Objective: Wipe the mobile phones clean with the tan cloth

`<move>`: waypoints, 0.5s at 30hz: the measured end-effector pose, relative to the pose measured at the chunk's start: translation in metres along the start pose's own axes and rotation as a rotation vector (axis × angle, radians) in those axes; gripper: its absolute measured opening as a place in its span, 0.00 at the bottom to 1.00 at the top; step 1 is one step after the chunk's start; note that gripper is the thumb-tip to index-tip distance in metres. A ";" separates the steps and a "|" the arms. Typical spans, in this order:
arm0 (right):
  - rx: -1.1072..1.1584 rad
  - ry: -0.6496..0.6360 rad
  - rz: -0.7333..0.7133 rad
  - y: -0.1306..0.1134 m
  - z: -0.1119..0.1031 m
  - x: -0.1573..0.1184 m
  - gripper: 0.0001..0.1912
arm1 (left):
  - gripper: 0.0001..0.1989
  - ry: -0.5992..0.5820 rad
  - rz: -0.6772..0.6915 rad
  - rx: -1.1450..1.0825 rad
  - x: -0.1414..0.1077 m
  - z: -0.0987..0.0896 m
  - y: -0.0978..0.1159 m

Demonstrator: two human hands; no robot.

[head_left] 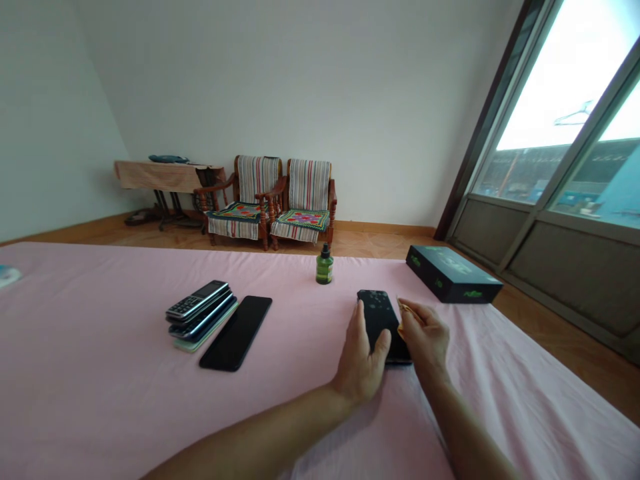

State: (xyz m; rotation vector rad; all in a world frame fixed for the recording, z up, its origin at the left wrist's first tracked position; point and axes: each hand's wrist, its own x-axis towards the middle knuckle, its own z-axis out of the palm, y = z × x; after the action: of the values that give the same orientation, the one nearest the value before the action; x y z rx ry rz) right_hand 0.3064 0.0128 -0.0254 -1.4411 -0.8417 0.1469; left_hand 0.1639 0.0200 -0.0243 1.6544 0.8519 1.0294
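Note:
A black smartphone [379, 319] lies on the pink sheet, with pale droplets or spots on the far part of its screen. My left hand [361, 363] grips its left side, thumb resting over the near part of the screen. Pinched in my right hand [426, 337] is a small yellow cloth [406, 308], held at the phone's right edge. The fingertips of that hand are partly hidden. Beyond the phone stands a small green bottle [325, 267] with a black top, upright and apart from both hands.
Left of my hands lie a second black smartphone [237, 333] and a stack of several phones with a keypad phone [197, 300] on top. A black box [453, 275] sits at the far right of the pink sheet [115, 400]. Two wooden chairs [305, 193] stand by the wall.

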 end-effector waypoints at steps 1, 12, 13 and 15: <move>-0.014 0.005 -0.025 -0.004 0.001 -0.002 0.18 | 0.35 -0.025 0.080 0.078 -0.008 -0.012 0.000; -0.077 -0.178 -0.284 -0.028 0.016 -0.037 0.13 | 0.40 0.155 0.250 0.912 -0.067 -0.187 -0.006; -0.079 -0.187 -0.282 -0.027 0.016 -0.037 0.13 | 0.40 0.180 0.232 0.970 -0.069 -0.201 -0.007; -0.078 -0.200 -0.268 -0.024 0.017 -0.037 0.13 | 0.41 0.201 0.208 1.067 -0.075 -0.222 -0.010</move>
State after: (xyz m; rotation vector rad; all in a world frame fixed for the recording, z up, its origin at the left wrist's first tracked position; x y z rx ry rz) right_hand 0.2609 0.0012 -0.0207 -1.3867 -1.2075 0.0556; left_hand -0.0698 0.0370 -0.0135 2.5840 1.5503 0.9325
